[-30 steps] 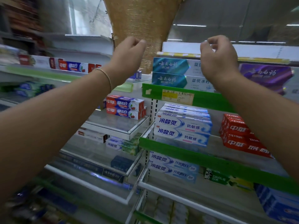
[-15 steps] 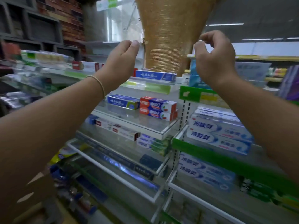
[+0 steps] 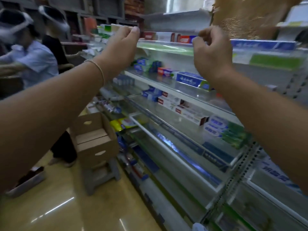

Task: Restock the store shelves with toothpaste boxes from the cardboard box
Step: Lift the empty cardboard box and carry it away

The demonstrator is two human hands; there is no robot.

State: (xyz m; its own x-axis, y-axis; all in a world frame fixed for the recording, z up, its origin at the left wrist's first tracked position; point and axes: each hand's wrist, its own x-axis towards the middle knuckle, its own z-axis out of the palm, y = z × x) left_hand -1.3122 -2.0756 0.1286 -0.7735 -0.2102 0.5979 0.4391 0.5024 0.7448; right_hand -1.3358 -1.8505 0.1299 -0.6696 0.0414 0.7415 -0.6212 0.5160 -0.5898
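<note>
**Both hands raised and empty in front of the toothpaste shelves**

The left hand [image 3: 122,45] is held up at the height of the top shelf, fingers together and bent forward over the thumb, with nothing visible in its grasp. A thin bracelet [image 3: 98,69] circles that wrist. The right hand [image 3: 211,52] is raised at the same height, its fingers curled loosely inward toward the palm; it holds nothing that can be seen. The two hands are well apart, and neither touches a shelf or a product.

Behind and below them run the glass store shelves [image 3: 175,95], tiered and stepping down toward the floor. A blue toothpaste box [image 3: 191,80] lies flat on the second tier just beside a red-and-blue toothpaste box [image 3: 164,71]. On the tier below, white toothpaste boxes with red ends [image 3: 180,105] lie in a row. Farther right sit blue-and-green toothpaste boxes [image 3: 225,130].

The cardboard box [image 3: 95,137] stands open on a grey step stool [image 3: 101,175] in the aisle, near the left end of the shelves and below the left forearm. Its contents cannot be made out from this angle.

At far left, two people wearing head-mounted gear [image 3: 13,24] stand by another display; the view there is blurred.
</note>
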